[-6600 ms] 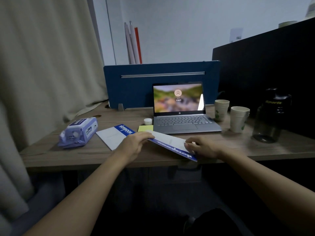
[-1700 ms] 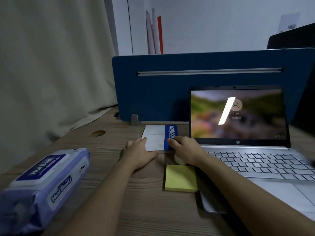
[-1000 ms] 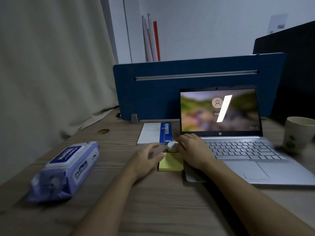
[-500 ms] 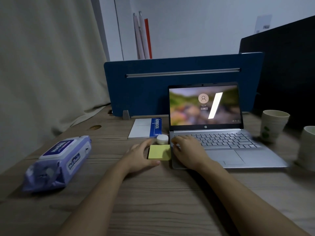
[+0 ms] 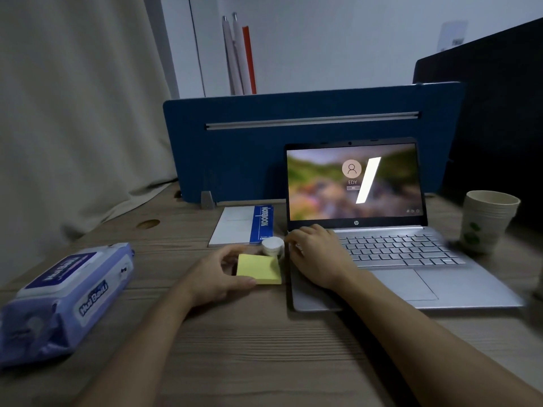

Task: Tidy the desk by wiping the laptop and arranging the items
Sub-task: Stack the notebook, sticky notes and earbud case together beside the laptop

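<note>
Left of the laptop [image 5: 382,230], my left hand [image 5: 217,274] pinches the sticky notes [image 5: 258,269] flat on the desk [image 5: 264,348]; right hand [image 5: 317,257] rests loosely open, empty, on the keyboard's corner. Arranging step; next, square the pad below the notebook [image 5: 244,226].

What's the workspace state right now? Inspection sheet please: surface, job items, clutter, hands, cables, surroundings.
Surface: wooden desk, bare in front.
Job's things: laptop open, login screen lit; notebook flat against blue divider; yellow sticky pad; small white jar behind the pad; wipes pack at left, closed.
Clutter: stacked paper cups right of the laptop.
Hands: left hand fingers on the pad's left edge; right hand on the laptop's left edge.
Cables: nothing seen.
Surroundings: curtain left, dark partition right.
</note>
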A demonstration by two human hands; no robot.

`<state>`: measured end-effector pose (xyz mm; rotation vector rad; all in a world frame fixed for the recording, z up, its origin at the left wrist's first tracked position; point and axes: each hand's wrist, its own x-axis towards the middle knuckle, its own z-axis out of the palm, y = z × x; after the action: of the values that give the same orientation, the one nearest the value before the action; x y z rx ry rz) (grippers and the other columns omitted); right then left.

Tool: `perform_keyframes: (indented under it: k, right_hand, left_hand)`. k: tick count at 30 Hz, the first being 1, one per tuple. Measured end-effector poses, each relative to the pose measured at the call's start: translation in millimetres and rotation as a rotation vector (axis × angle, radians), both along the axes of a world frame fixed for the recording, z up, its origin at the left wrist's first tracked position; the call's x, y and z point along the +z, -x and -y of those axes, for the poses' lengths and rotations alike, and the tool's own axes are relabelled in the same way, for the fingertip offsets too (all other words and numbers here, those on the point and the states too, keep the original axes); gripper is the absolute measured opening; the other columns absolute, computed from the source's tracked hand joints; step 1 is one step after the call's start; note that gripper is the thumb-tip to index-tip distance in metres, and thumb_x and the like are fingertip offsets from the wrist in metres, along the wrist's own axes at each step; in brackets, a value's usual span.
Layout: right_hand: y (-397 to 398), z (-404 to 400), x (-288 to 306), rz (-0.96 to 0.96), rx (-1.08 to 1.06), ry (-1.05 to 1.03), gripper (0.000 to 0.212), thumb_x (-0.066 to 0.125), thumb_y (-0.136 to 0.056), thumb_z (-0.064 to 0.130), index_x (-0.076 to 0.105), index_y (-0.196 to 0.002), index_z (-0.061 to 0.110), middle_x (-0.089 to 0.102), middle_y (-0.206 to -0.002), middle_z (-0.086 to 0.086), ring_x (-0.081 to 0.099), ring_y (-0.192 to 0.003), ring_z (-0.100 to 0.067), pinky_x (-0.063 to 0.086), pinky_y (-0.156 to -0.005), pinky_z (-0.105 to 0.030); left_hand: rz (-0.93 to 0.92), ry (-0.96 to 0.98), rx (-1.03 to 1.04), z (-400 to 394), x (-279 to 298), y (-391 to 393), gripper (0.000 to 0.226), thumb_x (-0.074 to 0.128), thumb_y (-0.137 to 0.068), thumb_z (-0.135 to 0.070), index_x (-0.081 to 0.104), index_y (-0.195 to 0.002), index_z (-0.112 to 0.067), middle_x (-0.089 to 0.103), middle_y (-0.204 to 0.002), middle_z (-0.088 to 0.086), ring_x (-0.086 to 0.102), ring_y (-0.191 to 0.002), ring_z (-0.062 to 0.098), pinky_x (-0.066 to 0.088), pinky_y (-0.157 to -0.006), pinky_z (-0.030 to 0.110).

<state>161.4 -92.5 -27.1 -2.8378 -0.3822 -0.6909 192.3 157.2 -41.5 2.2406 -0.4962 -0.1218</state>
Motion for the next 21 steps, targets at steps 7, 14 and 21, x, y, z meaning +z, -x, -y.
perform_keyframes:
  k: [7, 14, 21]
  right_hand:
    - [0.4, 3.8, -0.5, -0.021, 0.002, -0.020, 0.029, 0.046, -0.093, 0.033, 0.061, -0.117, 0.025, 0.065, -0.115, 0.001, 0.054, -0.106, -0.025, 0.043, -0.089, -0.040]
    - [2.2, 2.1, 0.2, -0.038, -0.001, -0.004, 0.031, 0.044, -0.094, 0.034, 0.060, -0.120, 0.025, 0.064, -0.118, 0.001, 0.054, -0.108, -0.023, 0.043, -0.090, -0.039]
    - [-1.7, 2.4, -2.3, -0.047, 0.017, -0.009, 0.030, 0.045, -0.094, 0.034, 0.059, -0.119, 0.026, 0.063, -0.123, 0.002, 0.052, -0.113, -0.022, 0.040, -0.091, -0.037]
  left_hand:
    - [0.031, 0.220, 0.173, -19.5, 3.3, -1.9, 0.068, 0.083, -0.069, -0.033, 0.055, -0.131, -0.031, 0.058, -0.111, -0.014, 0.056, -0.105, 0.003, 0.049, -0.078, 0.018]
    - [0.107, 0.411, 0.293, -19.9, 3.7, -25.3, 0.056, 0.082, -0.075, -0.016, 0.059, -0.127, -0.017, 0.066, -0.102, -0.010, 0.061, -0.094, -0.008, 0.046, -0.067, 0.006]
    - [0.220, 0.303, 0.329, -9.5, 0.9, -77.6, 0.076, 0.086, -0.064, -0.045, 0.057, -0.132, -0.026, 0.065, -0.113, -0.003, 0.059, -0.106, 0.006, 0.045, -0.081, 0.021]
